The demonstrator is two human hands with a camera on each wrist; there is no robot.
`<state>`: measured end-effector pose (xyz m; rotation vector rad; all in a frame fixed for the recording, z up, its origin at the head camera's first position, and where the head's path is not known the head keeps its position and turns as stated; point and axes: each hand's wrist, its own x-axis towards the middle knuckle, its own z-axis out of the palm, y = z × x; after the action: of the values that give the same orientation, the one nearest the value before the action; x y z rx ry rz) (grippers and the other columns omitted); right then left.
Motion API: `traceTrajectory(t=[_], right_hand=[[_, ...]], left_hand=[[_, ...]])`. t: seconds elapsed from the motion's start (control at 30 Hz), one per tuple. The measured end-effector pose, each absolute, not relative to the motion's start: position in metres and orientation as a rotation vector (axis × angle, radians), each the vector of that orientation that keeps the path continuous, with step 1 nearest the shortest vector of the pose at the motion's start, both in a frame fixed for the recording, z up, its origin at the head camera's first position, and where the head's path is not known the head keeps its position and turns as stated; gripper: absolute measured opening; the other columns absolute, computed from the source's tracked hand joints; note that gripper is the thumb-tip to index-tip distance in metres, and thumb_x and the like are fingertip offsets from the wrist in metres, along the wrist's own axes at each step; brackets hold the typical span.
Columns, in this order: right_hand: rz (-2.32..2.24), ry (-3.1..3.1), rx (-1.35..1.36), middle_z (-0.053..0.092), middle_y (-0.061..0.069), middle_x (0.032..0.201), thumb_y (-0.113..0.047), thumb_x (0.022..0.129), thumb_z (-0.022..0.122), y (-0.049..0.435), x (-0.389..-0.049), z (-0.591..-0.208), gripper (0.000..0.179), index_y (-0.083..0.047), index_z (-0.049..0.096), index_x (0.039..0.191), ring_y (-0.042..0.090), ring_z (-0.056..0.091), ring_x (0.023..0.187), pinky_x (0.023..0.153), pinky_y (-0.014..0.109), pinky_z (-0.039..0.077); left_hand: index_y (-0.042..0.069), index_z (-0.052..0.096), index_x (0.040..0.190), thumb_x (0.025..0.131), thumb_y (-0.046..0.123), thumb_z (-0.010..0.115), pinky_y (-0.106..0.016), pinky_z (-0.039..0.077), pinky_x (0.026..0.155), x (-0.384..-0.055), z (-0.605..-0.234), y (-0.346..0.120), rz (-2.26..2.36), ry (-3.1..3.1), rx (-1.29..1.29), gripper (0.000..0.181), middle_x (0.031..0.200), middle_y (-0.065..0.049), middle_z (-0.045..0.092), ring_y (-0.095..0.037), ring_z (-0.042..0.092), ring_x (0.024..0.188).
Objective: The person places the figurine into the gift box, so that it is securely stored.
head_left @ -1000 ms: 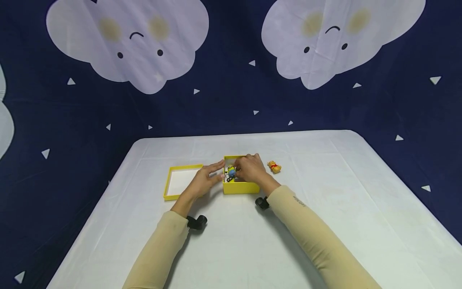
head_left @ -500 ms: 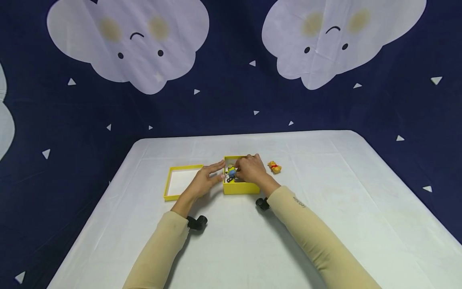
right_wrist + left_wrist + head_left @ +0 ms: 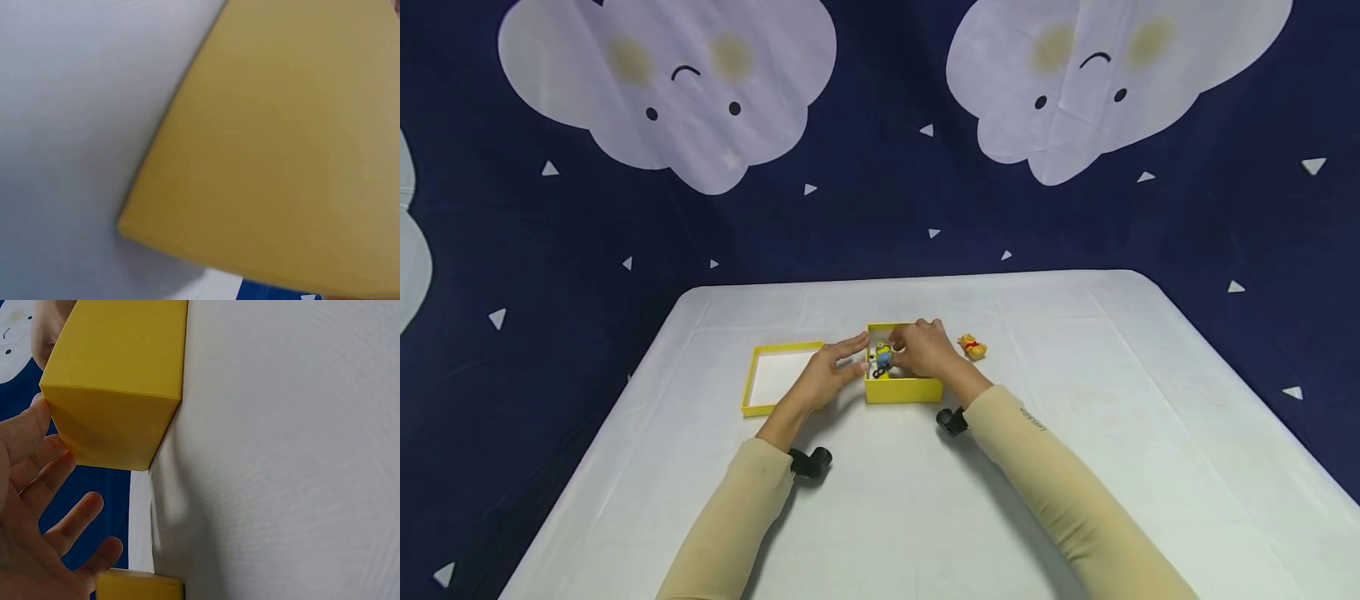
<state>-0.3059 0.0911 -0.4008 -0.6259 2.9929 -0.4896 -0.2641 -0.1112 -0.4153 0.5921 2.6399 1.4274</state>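
Observation:
A yellow open-topped box [image 3: 903, 390] stands on the white-covered table, and a minion figure [image 3: 883, 358] in yellow and blue is inside at its left end. My right hand [image 3: 923, 348] reaches into the box from the right and pinches the minion figure at its right side with thumb and fingertips. My left hand [image 3: 824, 375], fingers extended, touches the box's left wall. In the left wrist view, the thumb and fingertips of that left hand [image 3: 37, 481] meet the box's upper edge, the other fingers spread. The right wrist view shows only a yellow wall [image 3: 269, 150] of the box.
Left of the box lies the yellow-rimmed lid [image 3: 749, 379], its white inside up, partly behind the left hand. A Winnie the Pooh figure [image 3: 973, 347] lies just to the right of the box. Behind the table [image 3: 1037, 317] hangs a dark blue cloud-patterned cloth [image 3: 880, 225].
My right hand and forearm have shifted slightly to the right. The left hand, box, lid and Pooh figure stay in place.

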Motion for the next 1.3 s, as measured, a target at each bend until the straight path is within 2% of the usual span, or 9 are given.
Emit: traceTrajectory(t=[0.13,0.5,0.57,0.73,1.1,1.3], right_hand=[[-0.591,2.939,-0.641,0.072,0.001,0.111,-0.029,0.087,0.066,0.095,-0.307,-0.399,0.038,-0.012,0.063,0.121,0.022,0.055,0.104,0.090,0.040,0.034],[-0.786,2.865,-0.634,0.068,0.005,0.118,-0.028,0.088,0.066,0.102,-0.305,-0.393,0.044,-0.011,0.057,0.127,0.025,0.054,0.114,0.106,0.046,0.032],[-0.821,2.852,-0.625,0.068,0.004,0.119,-0.029,0.087,0.066,0.103,-0.304,-0.392,0.045,-0.012,0.057,0.128,0.025,0.055,0.115,0.107,0.046,0.035],[-0.892,2.837,-0.598,0.067,0.000,0.121,-0.032,0.087,0.066,0.108,-0.303,-0.390,0.046,-0.016,0.057,0.129,0.024,0.055,0.115,0.101,0.044,0.045],[-1.001,2.866,-0.568,0.064,0.002,0.123,-0.034,0.085,0.069,0.126,-0.298,-0.378,0.047,-0.016,0.059,0.127,0.025,0.053,0.115,0.100,0.047,0.042],[-1.044,2.857,-0.482,0.059,0.007,0.125,-0.036,0.084,0.069,0.137,-0.295,-0.372,0.050,-0.018,0.057,0.129,0.030,0.048,0.115,0.092,0.045,0.042]], left_hand=[[0.009,0.046,0.139,0.093,0.019,0.059,-0.051,0.005,0.121,-0.264,-0.415,-0.111,1.417,2.646,0.592,0.049,0.152,0.000,0.037,-0.030,0.025,0.145],[0.010,0.046,0.140,0.093,0.019,0.060,-0.051,0.002,0.121,-0.264,-0.414,-0.110,1.408,2.646,0.571,0.050,0.152,-0.002,0.036,-0.031,0.024,0.145],[0.010,0.045,0.140,0.093,0.019,0.060,-0.051,0.002,0.121,-0.264,-0.414,-0.110,1.400,2.653,0.565,0.050,0.152,-0.002,0.036,-0.031,0.024,0.145],[0.012,0.046,0.140,0.093,0.021,0.060,-0.048,0.002,0.122,-0.264,-0.413,-0.110,1.388,2.663,0.542,0.050,0.152,0.003,0.037,-0.030,0.024,0.145],[0.010,0.046,0.139,0.093,0.021,0.060,-0.049,0.001,0.122,-0.265,-0.414,-0.110,1.394,2.660,0.553,0.050,0.152,0.001,0.037,-0.031,0.024,0.145],[0.007,0.046,0.139,0.093,0.019,0.060,-0.051,0.002,0.121,-0.265,-0.415,-0.111,1.397,2.667,0.586,0.050,0.151,0.000,0.037,-0.032,0.025,0.144]])
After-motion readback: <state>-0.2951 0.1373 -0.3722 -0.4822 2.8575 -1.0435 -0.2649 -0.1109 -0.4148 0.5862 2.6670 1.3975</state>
